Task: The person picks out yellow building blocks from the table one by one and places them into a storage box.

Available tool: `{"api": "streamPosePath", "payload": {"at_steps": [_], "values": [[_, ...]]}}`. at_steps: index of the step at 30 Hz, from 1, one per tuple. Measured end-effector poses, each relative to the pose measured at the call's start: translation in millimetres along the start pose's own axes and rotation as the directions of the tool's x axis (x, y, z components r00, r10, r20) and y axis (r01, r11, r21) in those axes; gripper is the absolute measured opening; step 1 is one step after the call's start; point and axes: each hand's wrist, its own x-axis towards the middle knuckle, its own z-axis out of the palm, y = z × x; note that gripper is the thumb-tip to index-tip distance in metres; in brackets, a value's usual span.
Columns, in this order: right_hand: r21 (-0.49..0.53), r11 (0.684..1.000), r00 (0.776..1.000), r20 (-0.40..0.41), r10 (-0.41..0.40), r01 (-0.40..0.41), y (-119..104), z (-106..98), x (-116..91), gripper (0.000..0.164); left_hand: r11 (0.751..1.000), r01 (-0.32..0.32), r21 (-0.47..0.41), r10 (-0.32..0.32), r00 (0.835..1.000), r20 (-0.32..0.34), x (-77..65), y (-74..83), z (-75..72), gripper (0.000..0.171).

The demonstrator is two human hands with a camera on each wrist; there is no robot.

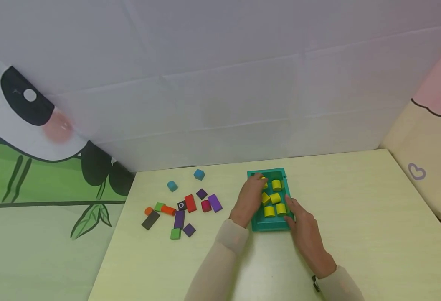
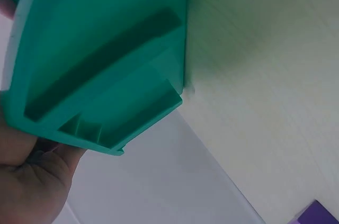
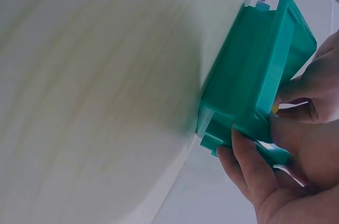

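A teal plastic bin [image 1: 269, 226] stands on the table with several yellow blocks [image 1: 269, 211] in it, some of them cylinders. My left hand [image 1: 247, 200] reaches over the bin's left side, its fingertips at a yellow block near the far end. In the right wrist view, a bit of yellow block [image 3: 275, 108] shows between that hand's thumb and fingers, which pinch it. My right hand [image 1: 306, 228] grips the bin's right wall, fingers outside and thumb near the front corner. The left wrist view shows mostly the bin's outer side [image 2: 106, 33], hiding the blocks.
Left of the bin lie several loose blocks: purple [image 1: 179, 219], red [image 1: 190, 203], orange [image 1: 168, 210], green [image 1: 175, 234] and dark grey [image 1: 150, 220]. Two blue blocks [image 1: 199, 174] lie farther back. A white cloth wall [image 1: 220, 138] rises behind the table.
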Motion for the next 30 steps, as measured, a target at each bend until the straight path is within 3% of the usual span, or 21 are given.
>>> {"api": "streamPosePath", "payload": {"at_steps": [21,30], "values": [[0.017,0.999,0.999,-0.022,-0.028,0.028,1.8,1.9,1.6,0.069,0.986,-0.049,0.160,0.032,0.993,0.110,13.5,1.8,4.7,0.027],[0.007,1.000,1.000,-0.022,-0.017,0.017,2.2,1.9,0.9,0.069,0.982,-0.031,0.186,0.005,0.990,0.138,15.6,4.9,9.5,0.027]]}}
